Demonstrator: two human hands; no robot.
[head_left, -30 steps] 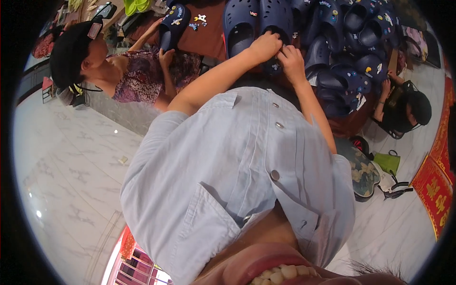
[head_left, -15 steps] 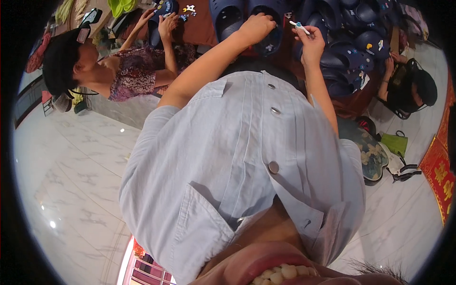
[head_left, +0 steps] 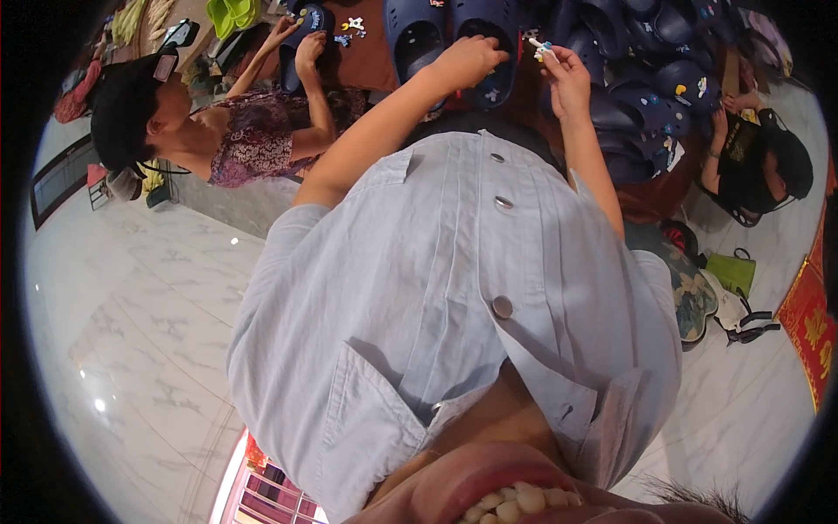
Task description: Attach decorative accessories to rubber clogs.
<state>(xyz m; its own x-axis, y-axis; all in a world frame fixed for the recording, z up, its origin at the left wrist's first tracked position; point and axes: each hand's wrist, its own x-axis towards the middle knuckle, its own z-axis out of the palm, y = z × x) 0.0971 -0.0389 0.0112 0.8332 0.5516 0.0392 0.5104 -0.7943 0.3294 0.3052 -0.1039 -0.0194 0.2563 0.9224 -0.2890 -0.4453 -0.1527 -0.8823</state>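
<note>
Two navy clogs stand side by side at the top middle, a left clog (head_left: 408, 44) and a right clog (head_left: 494, 87). My left hand (head_left: 467, 65) lies across the right clog's opening, its fingers curled at the inner side of the rim; the fingertips are partly hidden. Just to the right, my right hand (head_left: 569, 83) is raised beside this clog. Its thumb and fingers pinch a small white shoe charm (head_left: 539, 48) with bits of blue and yellow. The charm is held apart from the clog.
Many more navy clogs (head_left: 642, 109) with small charms are heaped on the brown-red table at right. Loose charms (head_left: 349, 31) lie at left, where a co-worker (head_left: 262, 131) handles another clog (head_left: 305, 39). A second person (head_left: 759, 166) sits at far right. Green shoes (head_left: 231, 16) lie farther back.
My right hand has shifted slightly left and down, and the charm is turned in its fingers. My left hand stays over the right clog, a little lower. The co-worker's hands have moved slightly.
</note>
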